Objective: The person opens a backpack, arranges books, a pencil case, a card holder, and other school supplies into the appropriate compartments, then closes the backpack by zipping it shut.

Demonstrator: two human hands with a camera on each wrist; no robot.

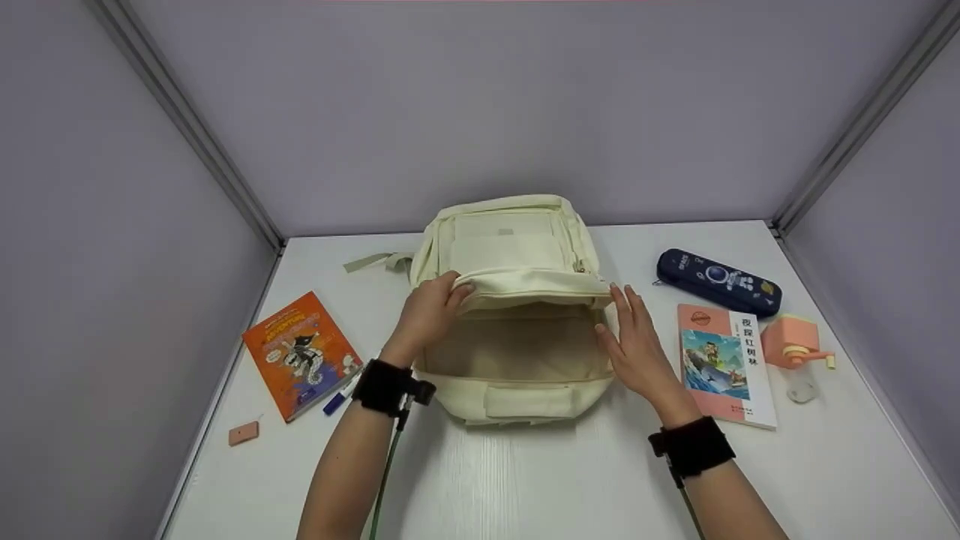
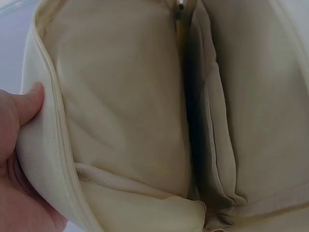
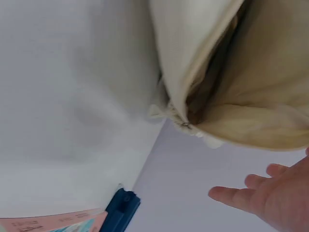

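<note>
A cream backpack lies on the white table, its main compartment unzipped and gaping toward me. My left hand grips the left part of the raised front panel's edge, thumb on the near side. In the left wrist view the thumb presses on the cream fabric, and the beige lining with an inner sleeve pocket shows beyond it. My right hand is beside the opening's right edge, fingers extended and fingertips right at the panel's corner. In the right wrist view those fingers are straight, with nothing between them.
To the left lie an orange book, a blue-capped marker partly under it and a small pink block. On the right are a navy pencil case, a pink-and-white book and a pink crank sharpener. Grey panels enclose the table.
</note>
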